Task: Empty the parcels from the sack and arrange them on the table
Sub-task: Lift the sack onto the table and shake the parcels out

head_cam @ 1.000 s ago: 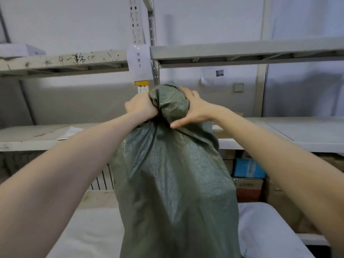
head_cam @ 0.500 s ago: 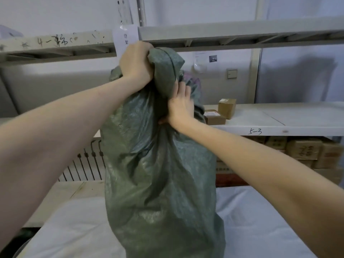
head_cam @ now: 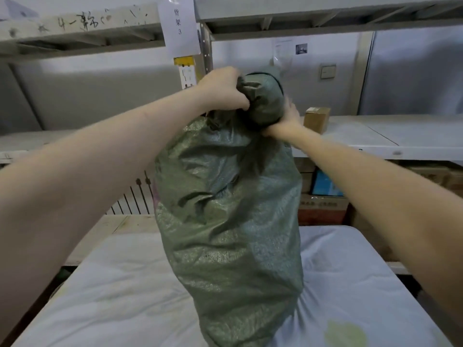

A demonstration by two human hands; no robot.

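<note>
I'm clenching my left hand (head_cam: 223,92) over the bunched top of the sack (head_cam: 225,221), right hand (head_cam: 285,120) grasping it from beneath, standing it on the table (head_cam: 112,296) so its contents should spill there.

Wooden table (head_cam: 130,224), far-left strip bare, the rest under a white cloth (head_cam: 112,296). On the cloth: green sack (head_cam: 225,234), upright, centre; pale green patch (head_cam: 344,334), near right. Far shelf (head_cam: 375,136): one small cardboard box (head_cam: 317,118).

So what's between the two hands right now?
The bunched top of the green sack: the left hand and right hand both grip it, seen in the head view.
</note>
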